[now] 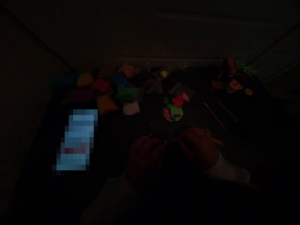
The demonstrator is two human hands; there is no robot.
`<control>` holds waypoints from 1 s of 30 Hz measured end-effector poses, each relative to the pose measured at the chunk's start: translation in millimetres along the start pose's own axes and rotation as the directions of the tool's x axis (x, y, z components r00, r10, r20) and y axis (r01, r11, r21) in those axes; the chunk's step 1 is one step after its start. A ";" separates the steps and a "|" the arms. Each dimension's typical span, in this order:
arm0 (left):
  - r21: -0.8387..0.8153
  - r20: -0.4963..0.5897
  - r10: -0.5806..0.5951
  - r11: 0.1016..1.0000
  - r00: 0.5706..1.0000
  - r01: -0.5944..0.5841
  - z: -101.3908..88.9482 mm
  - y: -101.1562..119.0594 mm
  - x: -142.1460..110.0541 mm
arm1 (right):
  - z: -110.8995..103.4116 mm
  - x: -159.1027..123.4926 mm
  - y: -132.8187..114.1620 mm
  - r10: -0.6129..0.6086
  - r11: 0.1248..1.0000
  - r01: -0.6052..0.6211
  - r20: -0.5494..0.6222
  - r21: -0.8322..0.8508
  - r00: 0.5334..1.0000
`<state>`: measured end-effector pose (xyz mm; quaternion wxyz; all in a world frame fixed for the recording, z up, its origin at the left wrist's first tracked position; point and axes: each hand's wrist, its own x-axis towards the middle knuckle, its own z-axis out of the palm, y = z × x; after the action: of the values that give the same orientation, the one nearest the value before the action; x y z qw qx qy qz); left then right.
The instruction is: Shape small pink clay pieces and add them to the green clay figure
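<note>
The picture is very dark. Low in the middle, my left hand (145,156) is closed, its fingers curled toward the right. A tiny pale pink spot shows at its fingertips; clay or a nail, I cannot tell. Facing it across a small gap, my right hand (199,147) has its fingers drawn together, and whatever they hold is hidden. Just beyond both hands lies a round green clay disc (177,114) with pink, blue and brown pieces on it. Red clay (177,100) touches or nearly touches its far edge. A pink crumb (150,135) sits by my left knuckles.
Bags of coloured clay, among them a green one (127,93) and a white one (131,108), crowd the back left. A lit phone-like screen (77,140) lies left. Rightward are a pink stick (215,116), a thin blade-like tool (227,109) and finished-looking clay pieces (234,86).
</note>
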<state>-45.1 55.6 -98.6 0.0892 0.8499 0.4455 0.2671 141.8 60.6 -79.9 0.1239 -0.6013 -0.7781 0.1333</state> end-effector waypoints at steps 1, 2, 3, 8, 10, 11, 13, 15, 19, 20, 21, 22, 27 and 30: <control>-0.007 0.002 -0.002 1.000 1.000 0.002 -0.3 0.2 0.3 | -0.4 -0.4 0.0 0.005 1.000 -0.005 -0.013 -0.006 1.000; -0.011 0.000 -0.003 1.000 1.000 0.003 -0.7 0.5 0.6 | -0.9 -0.9 -0.1 0.008 1.000 -0.009 -0.032 -0.012 0.999; -0.012 -0.006 -0.003 1.000 1.000 0.003 -1.0 0.7 0.8 | -1.2 -1.5 -0.5 0.010 1.000 -0.011 -0.050 -0.018 0.999; -0.009 0.001 0.006 1.000 1.000 -0.006 -1.3 0.3 0.2 | -0.5 -3.4 -3.7 0.010 0.999 -0.013 -0.075 -0.043 0.997; -0.009 0.010 0.004 1.000 1.000 -0.004 -1.0 -0.2 -0.5 | 0.2 -3.0 -4.6 0.011 0.999 -0.015 -0.070 -0.052 0.997; -0.012 0.002 0.007 1.000 1.000 -0.007 -1.0 -0.2 -0.8 | 0.4 -2.6 -4.9 0.009 0.998 -0.013 -0.070 -0.056 0.997; -0.020 -0.018 0.005 1.000 1.000 -0.005 -1.3 0.0 -1.2 | 0.6 -1.8 -5.0 0.008 0.998 -0.012 -0.060 -0.063 0.998; -0.028 -0.019 -0.001 1.000 1.000 0.001 -1.9 0.6 -1.3 | 0.6 -1.2 -4.9 0.008 0.998 -0.011 -0.045 -0.066 0.999; -0.031 0.000 -0.007 0.999 1.000 0.007 -2.4 0.9 -1.4 | 0.1 -1.3 -4.7 0.008 0.999 -0.009 -0.027 -0.043 1.000; -0.032 -0.008 -0.005 0.999 1.000 0.005 -2.3 0.7 -1.4 | -0.1 -1.5 -4.6 0.004 0.999 -0.005 -0.032 -0.032 0.999; -0.034 -0.014 0.001 0.999 1.000 -0.001 -2.2 0.6 -1.4 | -0.4 -1.7 -4.5 -0.002 1.000 0.002 -0.038 -0.020 0.999; -0.034 -0.014 0.002 0.999 1.000 -0.002 -2.2 0.4 -1.4 | -0.8 -2.0 -4.2 -0.005 1.000 0.005 -0.047 -0.008 0.999; -0.043 -0.002 -0.013 0.999 1.000 0.013 -2.6 0.4 -2.2 | -2.7 -3.0 -2.1 0.001 1.000 -0.001 -0.053 0.000 0.999; -0.043 0.003 -0.023 0.999 1.000 0.023 -2.9 1.0 -2.1 | -2.3 -3.4 -0.9 0.002 0.999 -0.005 -0.069 -0.040 0.998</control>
<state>-47.0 53.1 -96.6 0.1111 0.8429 0.4494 0.2743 142.6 57.3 -77.5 0.1383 -0.6092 -0.7748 0.0972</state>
